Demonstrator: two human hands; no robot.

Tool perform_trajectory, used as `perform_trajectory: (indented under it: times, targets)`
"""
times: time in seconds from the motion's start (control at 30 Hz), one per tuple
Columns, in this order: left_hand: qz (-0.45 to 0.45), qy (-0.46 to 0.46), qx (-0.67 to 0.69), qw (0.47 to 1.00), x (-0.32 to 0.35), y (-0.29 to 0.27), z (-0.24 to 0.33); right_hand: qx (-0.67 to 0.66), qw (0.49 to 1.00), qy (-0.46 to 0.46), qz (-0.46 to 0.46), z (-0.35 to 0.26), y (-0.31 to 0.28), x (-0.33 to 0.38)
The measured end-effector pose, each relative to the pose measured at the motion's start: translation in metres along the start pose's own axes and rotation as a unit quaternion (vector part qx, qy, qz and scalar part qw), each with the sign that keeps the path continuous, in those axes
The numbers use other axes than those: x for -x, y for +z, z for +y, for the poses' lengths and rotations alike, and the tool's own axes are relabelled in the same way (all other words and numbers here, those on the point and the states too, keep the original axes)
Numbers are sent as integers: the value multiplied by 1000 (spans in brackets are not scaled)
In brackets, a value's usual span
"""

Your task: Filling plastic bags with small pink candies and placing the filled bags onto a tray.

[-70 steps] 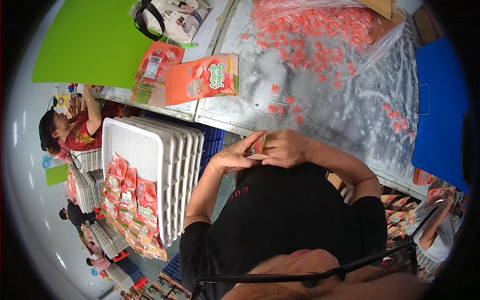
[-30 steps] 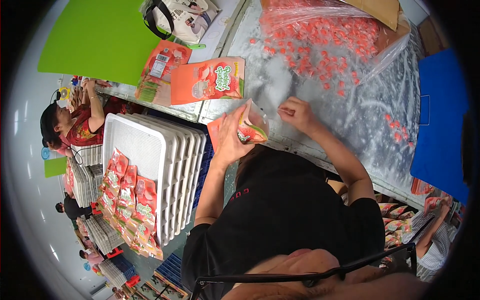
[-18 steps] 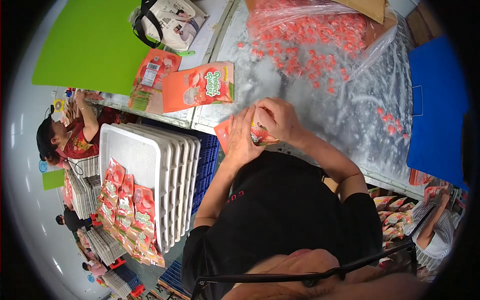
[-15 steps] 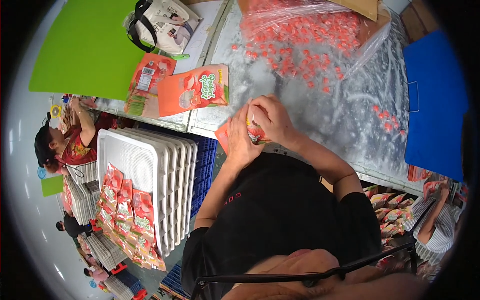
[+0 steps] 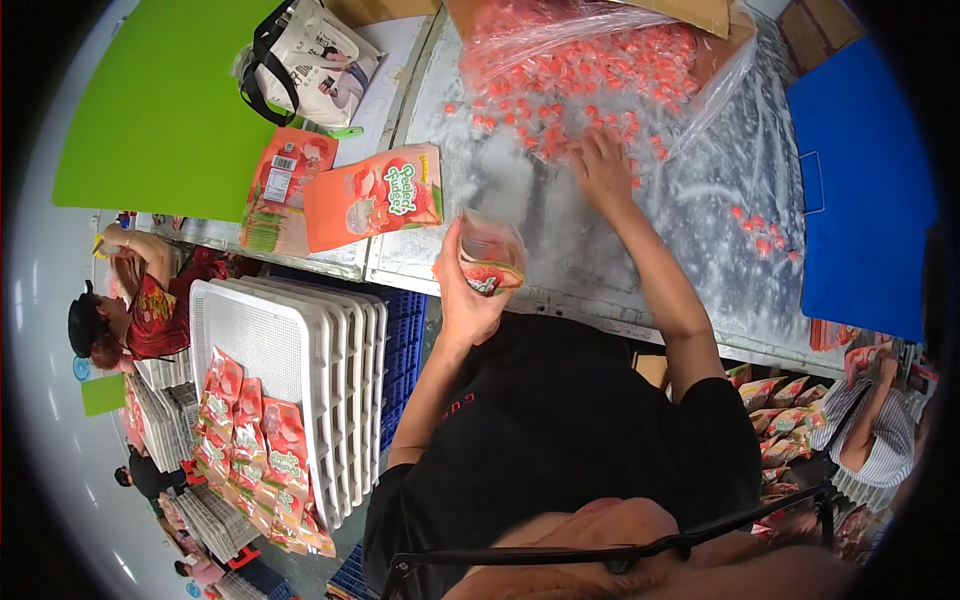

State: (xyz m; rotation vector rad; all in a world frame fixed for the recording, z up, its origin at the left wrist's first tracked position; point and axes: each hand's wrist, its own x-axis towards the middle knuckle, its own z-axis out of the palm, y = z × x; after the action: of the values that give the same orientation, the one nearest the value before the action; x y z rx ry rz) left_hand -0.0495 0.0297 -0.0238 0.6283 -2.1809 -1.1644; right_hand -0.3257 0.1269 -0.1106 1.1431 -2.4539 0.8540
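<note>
My left hand (image 5: 463, 308) grips a red pouch (image 5: 493, 274) near the table's front edge. The pouch's mouth gapes upward, showing its pale inside. Farther off to the right, my right hand (image 5: 603, 172) reaches over the table with its fingers apart. Its fingertips are at the near edge of the scattered red wrapped candies (image 5: 545, 128); whether they touch any is hard to make out. Behind these lies a big heap of the same candies (image 5: 630, 65) under clear plastic film. Left of the held pouch, flat red pouches (image 5: 335, 215) lie stacked on the table.
A few candies (image 5: 763, 243) lie apart, near a blue panel (image 5: 860, 200). At the far left are a white bag with black handles (image 5: 325, 75) and a green panel (image 5: 160, 120). Filled pouches rest on stacked white trays (image 5: 250, 310) to my left. Co-workers are on both sides.
My right hand has left the pouch and moved away to the right, out to the candies. The pouch, held by both hands before, now stands open in my left hand alone.
</note>
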Motion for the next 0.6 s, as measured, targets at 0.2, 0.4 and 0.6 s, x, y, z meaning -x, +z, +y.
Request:
perform_trajectory:
  times: [0.2,0.4,0.6]
  targets:
    - [-11,-32,35,999,2,-1,-3,-35,993,-49,-100,7,-6,47]
    - [2,-26,44,999,1,-7,-3,-532,804,254,-79,8,-35,64]
    - [-8,-90,110,990,1,-8,-1,-349,920,139,-110,24,-41,71]
